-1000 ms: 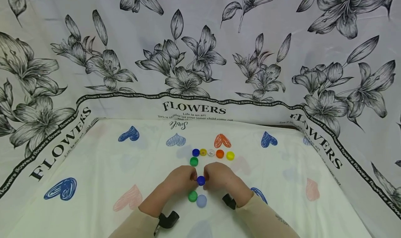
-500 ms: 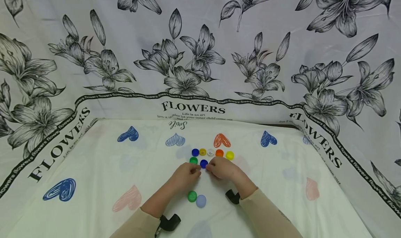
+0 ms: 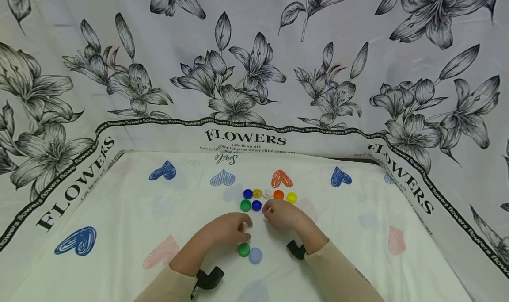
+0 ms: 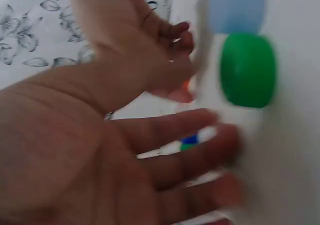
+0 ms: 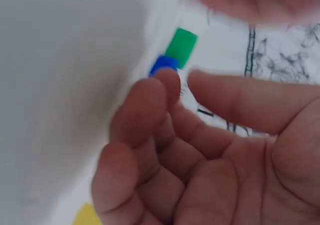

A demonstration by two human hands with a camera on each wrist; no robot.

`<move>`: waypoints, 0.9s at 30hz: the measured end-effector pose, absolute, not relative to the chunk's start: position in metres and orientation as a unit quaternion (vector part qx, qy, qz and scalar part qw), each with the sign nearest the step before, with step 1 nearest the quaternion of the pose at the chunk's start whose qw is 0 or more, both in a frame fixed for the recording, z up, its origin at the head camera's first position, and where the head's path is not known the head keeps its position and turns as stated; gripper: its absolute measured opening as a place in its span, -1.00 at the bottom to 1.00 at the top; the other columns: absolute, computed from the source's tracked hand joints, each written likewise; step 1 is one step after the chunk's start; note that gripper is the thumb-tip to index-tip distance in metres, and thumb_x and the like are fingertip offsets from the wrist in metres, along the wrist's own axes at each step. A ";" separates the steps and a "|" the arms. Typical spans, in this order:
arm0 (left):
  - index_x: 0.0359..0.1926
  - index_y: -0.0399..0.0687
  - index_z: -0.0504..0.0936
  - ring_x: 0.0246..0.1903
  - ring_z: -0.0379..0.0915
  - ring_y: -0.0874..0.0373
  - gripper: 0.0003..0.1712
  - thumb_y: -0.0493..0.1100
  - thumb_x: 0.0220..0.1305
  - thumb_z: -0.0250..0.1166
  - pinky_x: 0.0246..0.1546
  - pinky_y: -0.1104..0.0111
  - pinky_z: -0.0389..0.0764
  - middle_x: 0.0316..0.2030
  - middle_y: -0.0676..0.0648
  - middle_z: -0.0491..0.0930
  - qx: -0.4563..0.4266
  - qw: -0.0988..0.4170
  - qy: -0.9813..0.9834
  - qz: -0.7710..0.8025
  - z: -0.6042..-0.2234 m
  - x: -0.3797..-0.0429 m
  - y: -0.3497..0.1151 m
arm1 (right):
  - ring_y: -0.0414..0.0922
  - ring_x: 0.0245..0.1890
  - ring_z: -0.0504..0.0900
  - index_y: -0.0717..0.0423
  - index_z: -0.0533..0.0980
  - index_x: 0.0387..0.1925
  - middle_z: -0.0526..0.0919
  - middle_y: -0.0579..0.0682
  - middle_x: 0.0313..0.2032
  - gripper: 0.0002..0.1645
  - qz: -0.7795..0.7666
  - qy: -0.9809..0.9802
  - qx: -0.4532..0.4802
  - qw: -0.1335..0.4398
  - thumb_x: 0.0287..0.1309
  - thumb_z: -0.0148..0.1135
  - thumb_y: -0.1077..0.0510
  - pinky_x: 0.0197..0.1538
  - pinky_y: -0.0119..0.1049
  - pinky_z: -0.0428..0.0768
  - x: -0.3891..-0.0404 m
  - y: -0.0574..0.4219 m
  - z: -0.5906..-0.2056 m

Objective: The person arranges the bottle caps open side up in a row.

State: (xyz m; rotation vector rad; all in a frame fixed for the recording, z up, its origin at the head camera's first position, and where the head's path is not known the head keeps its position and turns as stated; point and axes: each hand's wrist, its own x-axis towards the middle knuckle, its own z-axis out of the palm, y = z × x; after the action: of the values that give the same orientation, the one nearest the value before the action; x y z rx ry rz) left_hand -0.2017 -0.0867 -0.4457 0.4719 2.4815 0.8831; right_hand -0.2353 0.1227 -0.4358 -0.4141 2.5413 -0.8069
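Note:
My left hand, its fingers spread and holding nothing, hovers just above a green bottle cap. A light blue cap lies beside that green one. In the left wrist view the green cap is a little beyond the fingertips. My right hand is loosely bent with nothing in it; thumb and forefinger stand apart in the right wrist view. Close to its fingertips lies a dark blue cap, next to another green cap.
Behind these two runs a row of caps: blue, gold-yellow, clear, orange and yellow. A white cloth printed with hearts covers the table, and a flower-printed curtain stands behind.
The dark blue cap, held between both hands at first, has moved away from me to lie right of the green cap. Both hands have let go, and the left has drawn back toward the nearer caps.

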 end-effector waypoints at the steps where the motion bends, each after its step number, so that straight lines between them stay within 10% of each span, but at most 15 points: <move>1: -0.03 -0.05 0.65 -0.35 0.41 0.11 -0.62 -0.13 0.16 0.54 -0.26 0.20 0.46 -0.37 0.03 0.51 0.173 0.246 0.907 0.294 -0.442 -0.200 -0.089 | -0.11 -0.36 0.50 0.13 0.63 -0.10 0.58 -0.04 -0.32 -0.85 -0.281 0.921 -0.152 0.223 0.42 0.19 0.19 -0.25 -0.24 0.50 -0.233 0.123 -0.433; 7: -0.39 0.04 0.54 -0.45 0.37 0.15 -0.67 -0.18 -0.02 0.60 -0.33 0.24 0.44 -0.49 0.09 0.51 0.195 0.243 0.932 0.185 -0.432 -0.186 -0.083 | -0.14 -0.36 0.50 -0.03 0.59 -0.38 0.57 -0.12 -0.41 -0.87 -0.205 0.921 -0.204 0.262 0.27 0.40 0.15 -0.22 -0.23 0.50 -0.221 0.122 -0.421; 16: -0.37 -0.03 0.58 -0.46 0.36 0.18 -0.82 -0.19 0.22 0.46 -0.38 0.32 0.43 -0.52 0.10 0.46 0.212 0.152 0.922 0.286 -0.457 -0.191 -0.067 | -0.18 -0.47 0.48 0.01 0.61 -0.42 0.54 -0.18 -0.53 -0.71 -0.127 0.942 -0.215 0.222 -0.03 0.64 0.07 -0.30 -0.30 0.50 -0.205 0.108 -0.425; 27: -0.18 -0.10 0.82 -0.35 0.52 0.21 -0.81 -0.11 0.40 0.34 -0.27 0.28 0.59 -0.36 0.11 0.69 0.146 0.108 0.889 0.421 -0.483 -0.201 -0.057 | -0.15 -0.59 0.41 0.15 0.60 -0.37 0.45 -0.05 -0.62 -0.69 -0.210 0.932 -0.155 0.250 0.48 0.18 0.06 -0.40 -0.29 0.36 -0.229 0.132 -0.426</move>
State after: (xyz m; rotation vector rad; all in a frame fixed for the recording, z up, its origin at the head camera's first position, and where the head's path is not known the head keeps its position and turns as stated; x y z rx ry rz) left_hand -0.2015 -0.0574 -0.4827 0.4300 2.6153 1.2372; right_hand -0.2290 0.1319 -0.4263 -0.4222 2.5385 -0.5705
